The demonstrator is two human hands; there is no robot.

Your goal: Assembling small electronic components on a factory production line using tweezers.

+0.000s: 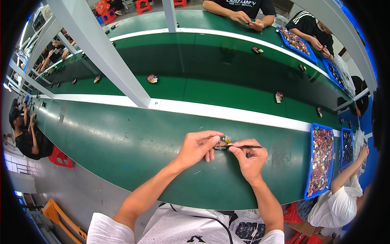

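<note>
Over the green worktable (162, 122), my left hand (197, 148) pinches a small black electronic part (222, 143) with yellow and pale bits on it. My right hand (251, 158) grips slim black tweezers (250, 147), held nearly level. Their left end reaches the part, though the exact contact is too small to make out. Both hands are close together, with the part between them.
To the right are a blue tray (312, 162) of small colourful parts and another blue tray (342, 152) of dark parts. A white-edged green conveyor (227, 87) with scattered parts lies beyond. A grey post (105, 57) rises at left. Co-workers sit around.
</note>
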